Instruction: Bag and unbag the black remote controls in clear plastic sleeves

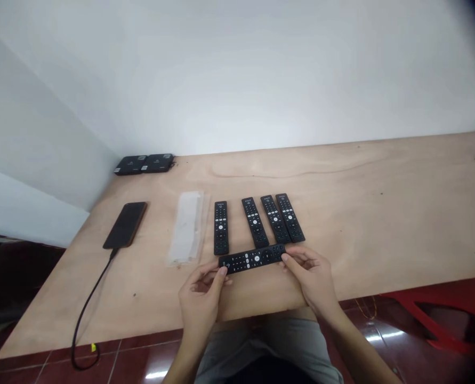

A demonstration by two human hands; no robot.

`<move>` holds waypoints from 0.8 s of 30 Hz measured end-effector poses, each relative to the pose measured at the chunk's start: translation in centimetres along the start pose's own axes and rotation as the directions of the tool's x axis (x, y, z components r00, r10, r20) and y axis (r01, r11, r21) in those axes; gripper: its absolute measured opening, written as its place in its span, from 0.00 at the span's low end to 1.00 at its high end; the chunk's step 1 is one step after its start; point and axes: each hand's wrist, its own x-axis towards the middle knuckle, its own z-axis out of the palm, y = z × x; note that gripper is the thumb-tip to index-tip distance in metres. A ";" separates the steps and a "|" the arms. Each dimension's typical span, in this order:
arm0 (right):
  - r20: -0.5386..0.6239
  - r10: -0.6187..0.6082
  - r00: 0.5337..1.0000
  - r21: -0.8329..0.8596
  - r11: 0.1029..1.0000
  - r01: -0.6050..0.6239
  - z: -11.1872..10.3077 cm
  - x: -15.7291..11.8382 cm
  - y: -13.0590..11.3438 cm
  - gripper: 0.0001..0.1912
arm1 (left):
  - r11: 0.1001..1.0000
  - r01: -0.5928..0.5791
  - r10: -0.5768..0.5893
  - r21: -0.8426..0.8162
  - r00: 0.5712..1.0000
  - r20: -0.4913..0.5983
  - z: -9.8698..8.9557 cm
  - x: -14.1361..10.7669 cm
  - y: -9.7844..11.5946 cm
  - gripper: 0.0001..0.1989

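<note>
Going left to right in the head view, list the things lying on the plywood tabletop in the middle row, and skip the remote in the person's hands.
smartphone → clear plastic sleeve → first black remote control → second black remote control → third black remote control → fourth black remote control

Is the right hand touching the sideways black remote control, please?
Touching. The head view shows the right hand gripping the end of the sideways black remote control.

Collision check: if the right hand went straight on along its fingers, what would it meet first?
The right hand first meets the black remote control it already holds. Beyond that, probably the remote in the row behind, though depth is unclear.
</note>
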 end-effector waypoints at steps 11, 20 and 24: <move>0.121 -0.056 0.991 -0.028 0.998 0.060 -0.7 -0.2 -0.1 0.16 | 0.987 -0.131 0.151 -0.096 0.959 0.239 -0.4 -0.2 0.7 0.19; 0.304 -0.074 0.950 0.046 0.997 0.063 -0.8 -0.7 -0.1 0.25 | 0.988 -0.144 0.153 -0.051 0.945 0.289 -0.7 0.0 1.0 0.14; 0.344 0.046 0.938 -0.094 0.995 -0.014 -0.7 -1.4 -1.0 0.22 | 0.985 -0.171 0.169 -0.024 0.919 0.355 -0.6 -0.3 1.5 0.11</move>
